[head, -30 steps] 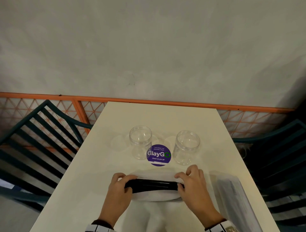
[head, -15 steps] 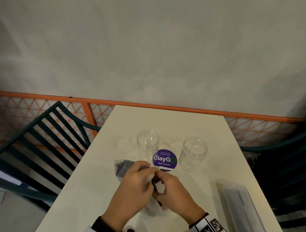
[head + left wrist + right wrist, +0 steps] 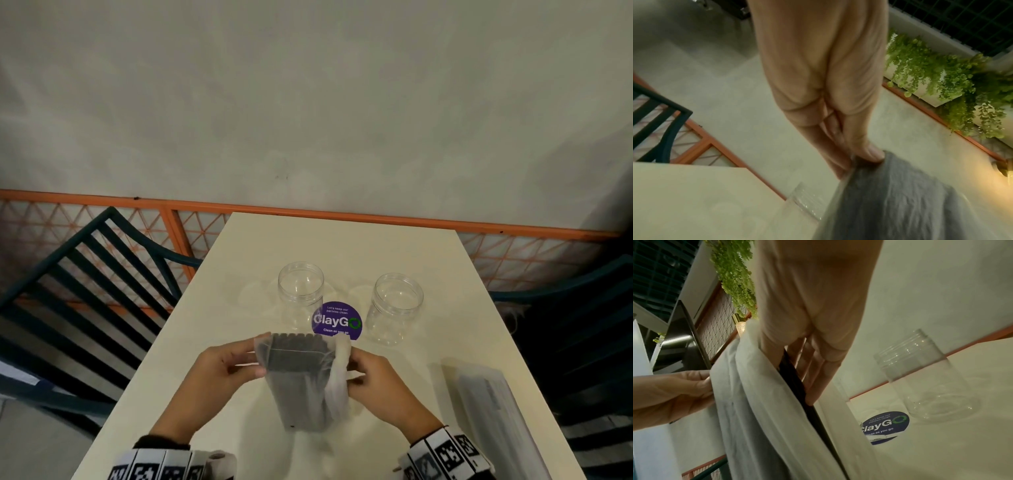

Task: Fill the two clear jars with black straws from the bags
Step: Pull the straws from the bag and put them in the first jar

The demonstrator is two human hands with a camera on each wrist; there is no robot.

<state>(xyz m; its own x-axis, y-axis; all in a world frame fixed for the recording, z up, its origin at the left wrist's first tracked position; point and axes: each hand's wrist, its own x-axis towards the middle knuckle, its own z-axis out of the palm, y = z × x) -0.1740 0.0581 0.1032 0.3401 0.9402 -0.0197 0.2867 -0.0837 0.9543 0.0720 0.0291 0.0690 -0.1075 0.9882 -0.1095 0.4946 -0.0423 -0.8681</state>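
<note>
The step in hand looks like opening the first bag. The left hand (image 3: 224,368) pinches the left edge of the bag of straws (image 3: 301,380), held upright just above the bench (image 3: 239,270); the right hand (image 3: 373,380) grips its right side, fingers hooked at the mouth. Beyond stand the left jar (image 3: 300,291) and the right jar (image 3: 397,308), both empty (a purple sticker (image 3: 337,321) between them). A second bag (image 3: 493,411) lies far right. Next, I judge, the mouth must be spread and a bundle drawn out.
</note>
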